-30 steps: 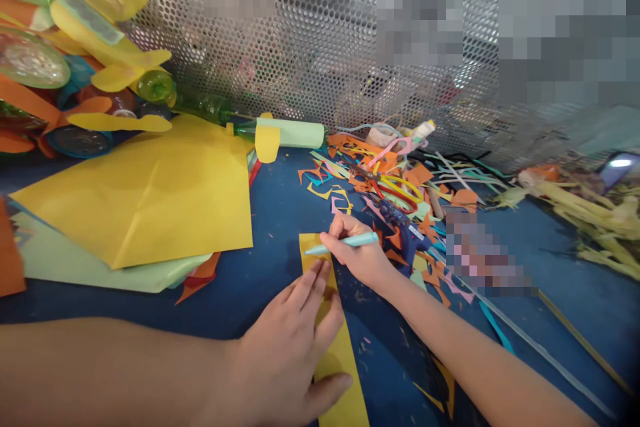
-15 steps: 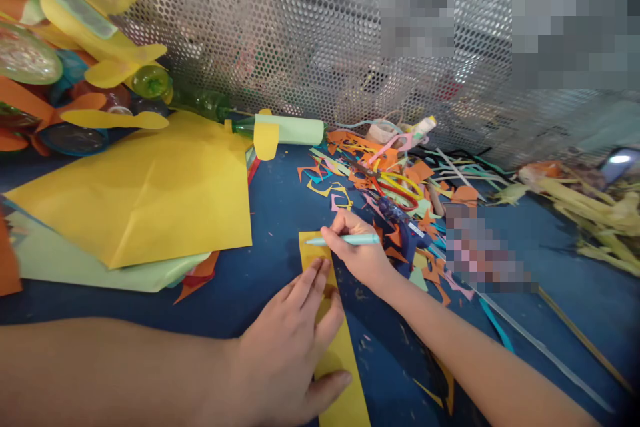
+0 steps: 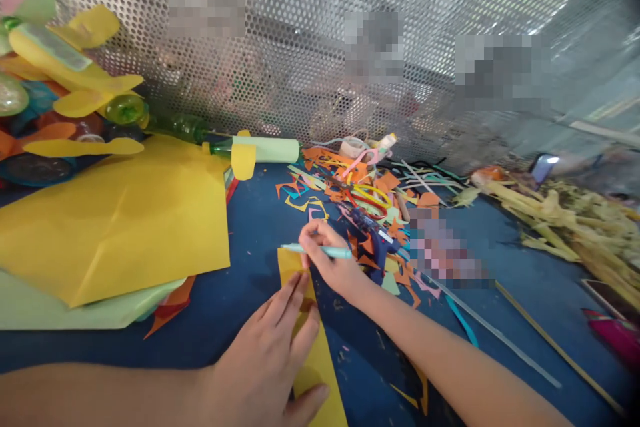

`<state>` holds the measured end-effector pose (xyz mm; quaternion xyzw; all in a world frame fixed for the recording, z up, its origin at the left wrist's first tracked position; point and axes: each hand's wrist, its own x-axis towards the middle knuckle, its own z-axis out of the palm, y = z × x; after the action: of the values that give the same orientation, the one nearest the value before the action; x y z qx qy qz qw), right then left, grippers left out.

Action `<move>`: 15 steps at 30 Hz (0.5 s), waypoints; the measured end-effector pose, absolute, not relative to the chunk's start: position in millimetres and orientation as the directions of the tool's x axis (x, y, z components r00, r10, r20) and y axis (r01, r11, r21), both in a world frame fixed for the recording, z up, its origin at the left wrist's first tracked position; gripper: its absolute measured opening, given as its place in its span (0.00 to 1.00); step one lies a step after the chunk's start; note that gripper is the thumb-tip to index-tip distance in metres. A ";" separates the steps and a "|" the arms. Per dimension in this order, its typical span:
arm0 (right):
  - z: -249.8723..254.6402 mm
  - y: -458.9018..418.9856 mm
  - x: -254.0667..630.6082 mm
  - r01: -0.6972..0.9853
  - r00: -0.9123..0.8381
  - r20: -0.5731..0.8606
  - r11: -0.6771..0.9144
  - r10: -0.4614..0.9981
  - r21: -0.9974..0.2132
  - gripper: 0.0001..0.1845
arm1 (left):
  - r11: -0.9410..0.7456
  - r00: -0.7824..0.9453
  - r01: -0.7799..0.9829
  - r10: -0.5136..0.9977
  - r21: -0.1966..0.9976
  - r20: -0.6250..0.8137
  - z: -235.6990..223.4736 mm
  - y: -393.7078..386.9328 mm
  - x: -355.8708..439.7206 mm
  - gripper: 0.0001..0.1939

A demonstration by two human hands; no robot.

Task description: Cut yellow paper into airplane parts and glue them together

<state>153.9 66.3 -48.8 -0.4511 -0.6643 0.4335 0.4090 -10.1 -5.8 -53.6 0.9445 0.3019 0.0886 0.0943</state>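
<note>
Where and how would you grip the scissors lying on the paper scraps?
Probably by the red and yellow handles, from above, with the right hand once it puts down the light blue marker: the loops lie exposed on top, the blades point away far-left, and the blue tool beside the handles would crowd a low approach.

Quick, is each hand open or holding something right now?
Left hand: open, resting on the yellow paper strip.
Right hand: closed, holding a light-blue pen.

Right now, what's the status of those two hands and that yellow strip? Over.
Left hand spread on yellow strip. Right hand gripping light blue marker, tip at strip's far edge. Paper scraps beyond right hand; none visible on strip.
</note>
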 end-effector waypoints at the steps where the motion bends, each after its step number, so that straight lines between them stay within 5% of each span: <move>1: -47.4 64.8 153.2 0.276 -0.270 0.162 0.237 0.949 -0.932 0.08 | -0.812 0.804 0.549 0.578 0.198 0.141 -55.6 -5.5 -10.5 0.33; 8: -2.7 63.9 164.0 0.562 -0.369 0.306 0.473 0.878 -0.679 0.11 | -0.861 0.818 0.509 0.490 0.018 0.301 -64.1 0.8 -11.0 0.31; 11: 23.6 77.3 196.2 0.647 -0.375 0.243 0.440 0.895 -0.623 0.13 | -0.858 0.808 0.513 0.482 -0.004 0.337 -64.7 0.9 -12.1 0.30; 15: 33.7 101.1 263.2 0.886 -0.284 0.146 0.318 0.948 -0.337 0.12 | -0.857 0.806 0.515 0.480 -0.011 0.345 -66.5 -1.1 -14.3 0.31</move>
<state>263.2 101.1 33.7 -0.5762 -0.7956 0.0954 0.1611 -14.3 -1.1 -66.5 0.9490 0.2622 0.1674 -0.0520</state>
